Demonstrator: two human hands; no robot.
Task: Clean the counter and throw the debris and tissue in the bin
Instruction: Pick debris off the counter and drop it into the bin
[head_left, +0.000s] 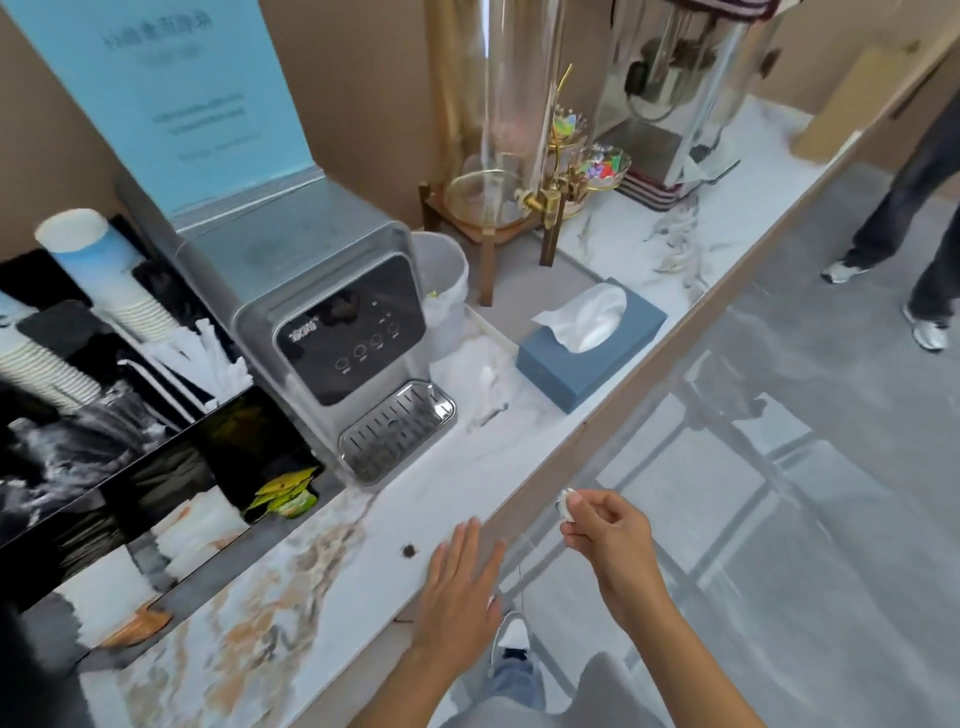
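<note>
Pinching a small crumpled tissue (566, 505) between thumb and fingertips, the right hand (610, 535) is up in the air, just past the front edge of the table (395, 499). The other fingers of that hand are curled in. The left hand (460, 592) lies flat on the table edge, palm down, with its fingers (467, 540) straight and close together. It holds nothing.

Just beside the left fingertips there is a small dark spot of debris (409, 550) on the white marble top. It touches neither hand.

Further back on the table stands a silver water machine (332, 322) with a metal drip tray (397, 428) at its foot. Behind the machine, tucked close to it, is a small grey bin (441, 270) with a white bag inside. To the right of the machine is a blue tissue box (587, 353) with a white sheet sticking up out of the top. Some white marks lie on the table between the machine and the box.

On the left is a black holder (156, 467) with stacks of paper cups (119, 291) and little yellow-green packets (285, 493). At the back stand a tall clear drink jar (498, 130) on a wooden stand and a popcorn machine (685, 104).

Another person's legs (914, 208) are on the grey floor at the far right.
</note>
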